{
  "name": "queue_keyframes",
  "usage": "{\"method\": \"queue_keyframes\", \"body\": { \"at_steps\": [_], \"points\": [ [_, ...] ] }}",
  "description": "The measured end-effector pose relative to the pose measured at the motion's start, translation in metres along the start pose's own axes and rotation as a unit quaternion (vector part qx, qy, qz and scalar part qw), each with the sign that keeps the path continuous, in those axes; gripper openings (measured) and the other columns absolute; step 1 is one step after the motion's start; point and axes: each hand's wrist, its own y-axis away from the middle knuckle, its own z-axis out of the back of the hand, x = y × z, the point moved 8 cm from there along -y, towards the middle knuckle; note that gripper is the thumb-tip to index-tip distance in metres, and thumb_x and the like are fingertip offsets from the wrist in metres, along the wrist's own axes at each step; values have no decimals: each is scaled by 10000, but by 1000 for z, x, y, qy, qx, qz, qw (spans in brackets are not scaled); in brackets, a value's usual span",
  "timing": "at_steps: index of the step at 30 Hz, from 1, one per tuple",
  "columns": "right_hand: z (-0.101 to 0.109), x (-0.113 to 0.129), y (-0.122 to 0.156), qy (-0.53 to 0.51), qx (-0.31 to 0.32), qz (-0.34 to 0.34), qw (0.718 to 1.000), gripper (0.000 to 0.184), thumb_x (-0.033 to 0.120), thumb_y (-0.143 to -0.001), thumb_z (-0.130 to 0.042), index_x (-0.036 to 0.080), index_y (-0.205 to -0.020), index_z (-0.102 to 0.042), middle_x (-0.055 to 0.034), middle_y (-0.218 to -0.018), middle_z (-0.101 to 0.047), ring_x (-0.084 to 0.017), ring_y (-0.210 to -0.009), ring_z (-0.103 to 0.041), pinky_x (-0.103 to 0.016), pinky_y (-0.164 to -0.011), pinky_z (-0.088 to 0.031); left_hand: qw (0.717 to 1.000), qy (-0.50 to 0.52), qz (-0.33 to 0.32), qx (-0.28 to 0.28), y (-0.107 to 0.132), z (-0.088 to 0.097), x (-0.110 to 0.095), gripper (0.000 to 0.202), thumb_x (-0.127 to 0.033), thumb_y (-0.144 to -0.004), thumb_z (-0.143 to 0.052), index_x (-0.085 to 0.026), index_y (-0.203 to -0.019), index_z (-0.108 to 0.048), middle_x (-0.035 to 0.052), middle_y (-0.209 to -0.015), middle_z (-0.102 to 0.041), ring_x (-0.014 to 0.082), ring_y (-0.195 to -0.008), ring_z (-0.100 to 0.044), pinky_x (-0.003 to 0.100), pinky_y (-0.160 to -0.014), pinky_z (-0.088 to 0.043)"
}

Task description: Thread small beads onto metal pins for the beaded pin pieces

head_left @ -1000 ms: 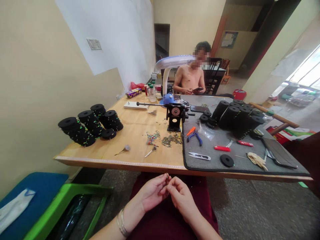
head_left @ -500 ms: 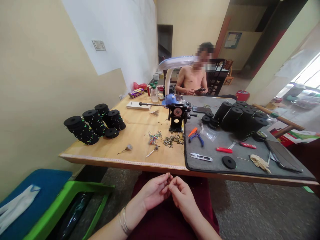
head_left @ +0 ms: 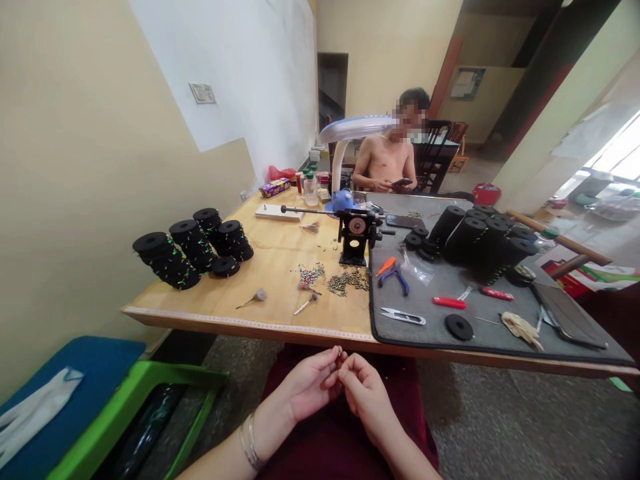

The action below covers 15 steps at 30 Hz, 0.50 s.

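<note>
My left hand [head_left: 310,385] and my right hand [head_left: 367,395] meet over my lap, just below the front edge of the wooden table [head_left: 235,293]. The fingertips of both pinch a tiny dark piece [head_left: 340,351], too small to name. Silver bangles [head_left: 249,445] sit on my left wrist. On the table in front lie a heap of small metal parts [head_left: 346,281] and coloured beads [head_left: 310,274]. A black hand-cranked winder [head_left: 356,233] stands behind them.
Stacks of black spools stand at the table's left [head_left: 187,247] and on the grey mat [head_left: 500,313] at the right [head_left: 480,239]. Snips [head_left: 403,316], blue pliers [head_left: 395,275] and red tools lie on the mat. A person sits at the far end. A green stool [head_left: 145,400] is at my left.
The view has shifted slightly, so the table appears a little further right and down. My hands stay together over my lap, still pinching the small piece.
</note>
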Motion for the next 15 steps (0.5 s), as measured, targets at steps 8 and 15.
{"method": "queue_keyframes", "body": {
  "at_steps": [8,15],
  "points": [
    [-3,5,2,1,-1,1,1000,368,458,-716,-692,192,-622,-455,72,-413,-485,-36,-330,-242,-175,-363,-159,1000,8,4,6,-1,-2,0,184,-228,-885,-528,-109,-783,-625,-1,-689,-639,34,-395,-408,224,-569,-433],
    [-4,6,2,-20,-1,1,1000,361,446,-704,-705,191,-618,-463,74,-410,-468,-42,-348,-245,-180,-380,-168,1000,11,3,5,-1,0,0,176,-231,-875,-547,-101,-786,-626,-3,-697,-634,30,-393,-401,226,-582,-436]
  ]
}}
